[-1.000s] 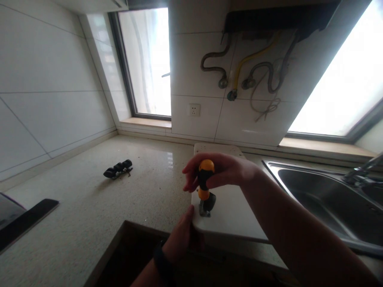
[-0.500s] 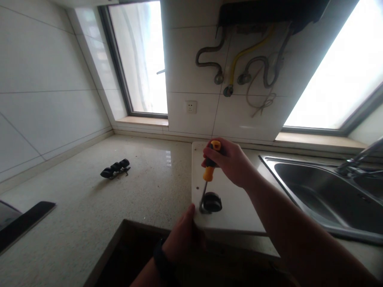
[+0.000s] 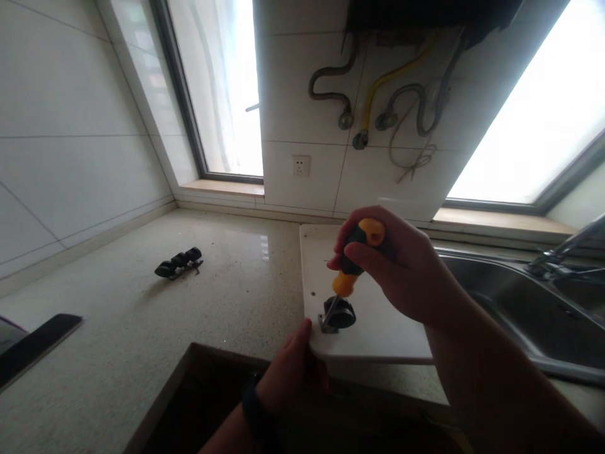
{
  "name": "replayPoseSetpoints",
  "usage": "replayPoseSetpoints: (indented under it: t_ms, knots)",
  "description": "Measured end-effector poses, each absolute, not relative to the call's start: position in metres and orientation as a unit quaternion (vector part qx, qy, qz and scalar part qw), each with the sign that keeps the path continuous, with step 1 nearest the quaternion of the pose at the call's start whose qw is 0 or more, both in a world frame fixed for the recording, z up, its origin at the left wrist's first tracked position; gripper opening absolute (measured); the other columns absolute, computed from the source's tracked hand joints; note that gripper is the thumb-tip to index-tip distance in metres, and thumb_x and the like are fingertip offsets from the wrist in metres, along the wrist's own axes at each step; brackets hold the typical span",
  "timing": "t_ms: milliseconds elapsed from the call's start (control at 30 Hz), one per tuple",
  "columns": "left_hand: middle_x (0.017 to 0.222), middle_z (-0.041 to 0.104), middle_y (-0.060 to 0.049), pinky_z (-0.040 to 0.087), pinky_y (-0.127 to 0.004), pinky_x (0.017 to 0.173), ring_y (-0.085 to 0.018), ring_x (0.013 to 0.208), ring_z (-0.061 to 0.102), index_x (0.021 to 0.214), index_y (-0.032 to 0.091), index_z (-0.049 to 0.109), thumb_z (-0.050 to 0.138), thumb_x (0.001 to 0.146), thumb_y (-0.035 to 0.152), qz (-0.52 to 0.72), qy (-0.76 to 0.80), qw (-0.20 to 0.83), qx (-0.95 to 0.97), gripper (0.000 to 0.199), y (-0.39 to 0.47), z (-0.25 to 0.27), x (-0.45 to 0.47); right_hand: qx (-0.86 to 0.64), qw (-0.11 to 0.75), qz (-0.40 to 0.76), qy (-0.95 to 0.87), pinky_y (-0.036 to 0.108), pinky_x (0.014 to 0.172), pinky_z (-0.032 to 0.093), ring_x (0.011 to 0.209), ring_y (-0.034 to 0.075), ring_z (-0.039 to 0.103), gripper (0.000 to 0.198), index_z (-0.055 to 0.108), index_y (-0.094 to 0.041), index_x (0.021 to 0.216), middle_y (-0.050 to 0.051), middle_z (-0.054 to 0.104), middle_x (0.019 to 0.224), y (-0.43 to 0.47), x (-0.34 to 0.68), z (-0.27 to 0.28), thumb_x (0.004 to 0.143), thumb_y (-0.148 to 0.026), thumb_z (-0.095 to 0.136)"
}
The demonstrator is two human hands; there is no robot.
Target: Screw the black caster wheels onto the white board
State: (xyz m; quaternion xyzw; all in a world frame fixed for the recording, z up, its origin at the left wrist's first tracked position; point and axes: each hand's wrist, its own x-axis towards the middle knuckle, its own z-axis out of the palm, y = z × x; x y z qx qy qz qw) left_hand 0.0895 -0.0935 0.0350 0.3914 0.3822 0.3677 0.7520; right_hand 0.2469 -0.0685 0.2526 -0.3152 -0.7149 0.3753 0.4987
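My right hand (image 3: 392,265) is wrapped around the yellow and black handle of a screwdriver (image 3: 344,282). Its shaft slants down to the metal plate of a black caster wheel (image 3: 341,313), which sits near the front left corner of a white board (image 3: 378,340). At that same corner my left hand (image 3: 297,359) grips the board's edge, thumb on top and fingers underneath, partly in shadow. Several more black casters (image 3: 179,261) lie together on the speckled counter to the left.
A steel sink (image 3: 496,284) with a tap (image 3: 558,261) lies to the right. In front, the counter has a dark cutout (image 3: 212,391). A dark flat object (image 3: 42,343) is at the far left. Hoses (image 3: 326,94) hang on the wall beside a socket (image 3: 300,165).
My right hand and the screwdriver handle have swung right and toward me, so the shaft leans more. The tip stays at the caster plate. My left hand keeps its hold on the board.
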Motion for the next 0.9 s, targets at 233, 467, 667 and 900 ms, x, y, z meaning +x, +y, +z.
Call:
replayPoseSetpoints:
  t_ms: [233, 467, 667, 900]
  knots:
    - [0.047, 0.057, -0.002, 0.039, -0.023, 0.042, -0.012, 0.039, 0.052, 0.078, 0.011, 0.065, 0.043, 0.083, 0.087, 0.380, 0.397, 0.735, 0.397, 0.079, -0.097, 0.039, 0.092, -0.311, 0.409, 0.302, -0.803, 0.030, 0.068, 0.059, 0.085, 0.019, 0.071, 0.018, 0.057, -0.025, 0.108, 0.002, 0.067, 0.093, -0.079, 0.261, 0.248, 0.094, -0.027, 0.068]
    - [0.049, 0.058, -0.001, 0.041, -0.024, 0.042, -0.013, 0.039, 0.053, 0.081, 0.013, 0.063, 0.046, 0.082, 0.086, 0.378, 0.391, 0.746, 0.384, 0.075, -0.097, 0.036, 0.091, -0.240, 0.382, 0.349, -0.821, 0.029, 0.071, 0.058, 0.088, 0.017, 0.069, 0.020, 0.053, -0.026, 0.112, 0.002, 0.064, 0.097, -0.073, 0.269, 0.245, 0.096, -0.019, 0.063]
    - [0.048, 0.058, -0.002, 0.036, -0.024, 0.043, -0.013, 0.040, 0.052, 0.080, 0.012, 0.064, 0.043, 0.083, 0.086, 0.367, 0.402, 0.738, 0.399, 0.077, -0.099, 0.039, 0.091, -0.207, 0.345, 0.390, -0.828, 0.030, 0.075, 0.059, 0.091, 0.017, 0.068, 0.024, 0.049, -0.025, 0.111, 0.003, 0.061, 0.101, -0.070, 0.267, 0.248, 0.095, -0.013, 0.060]
    - [0.051, 0.057, -0.001, 0.038, -0.024, 0.045, -0.013, 0.043, 0.052, 0.084, 0.013, 0.064, 0.040, 0.084, 0.086, 0.353, 0.406, 0.731, 0.420, 0.078, -0.099, 0.041, 0.086, -0.193, 0.281, 0.399, -0.852, 0.029, 0.071, 0.056, 0.090, 0.016, 0.064, 0.024, 0.046, -0.024, 0.112, 0.004, 0.062, 0.102, -0.062, 0.265, 0.252, 0.093, -0.013, 0.057]
